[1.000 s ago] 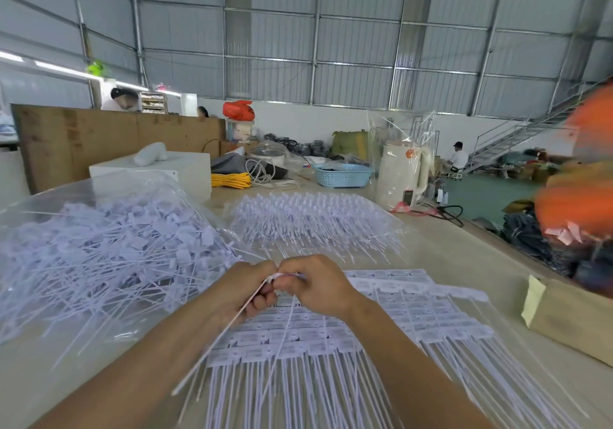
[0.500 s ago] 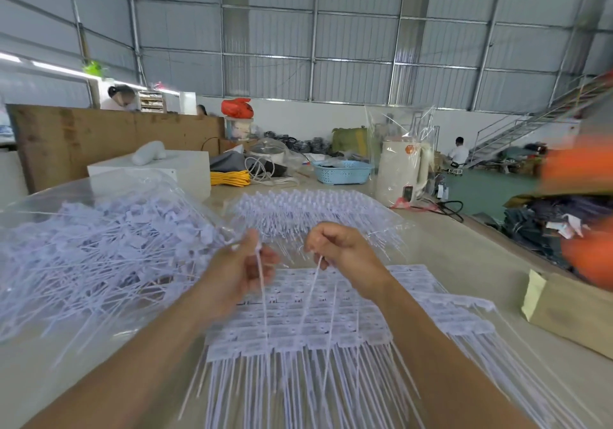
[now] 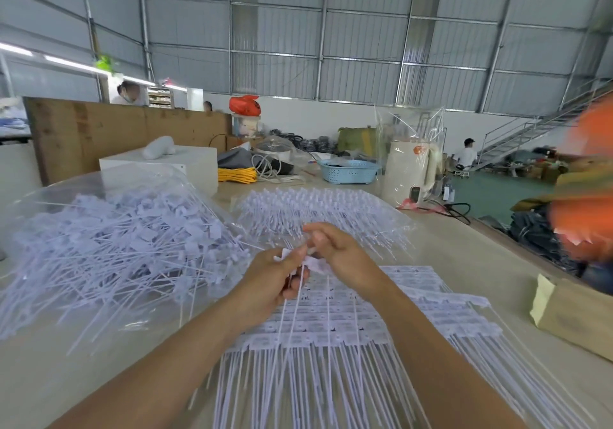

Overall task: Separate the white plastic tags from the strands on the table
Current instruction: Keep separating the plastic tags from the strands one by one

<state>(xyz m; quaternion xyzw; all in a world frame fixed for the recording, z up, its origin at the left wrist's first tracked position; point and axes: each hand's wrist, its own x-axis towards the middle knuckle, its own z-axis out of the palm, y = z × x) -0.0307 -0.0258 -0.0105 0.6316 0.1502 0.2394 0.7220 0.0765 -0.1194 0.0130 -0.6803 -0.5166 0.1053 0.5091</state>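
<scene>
White plastic tags (image 3: 318,325) with long thin strands lie in joined rows on the pale table (image 3: 464,256) nearest me, and I hold a few lifted ones just above them. To part them cleanly, I judge I should twist at the joint close to the heads, not tug the tails. My left hand (image 3: 272,279) pinches white tag heads and strands; my right hand (image 3: 338,252) pinches the neighbouring piece, touching the left; beyond lies the clear bag of loose tags (image 3: 109,246).
</scene>
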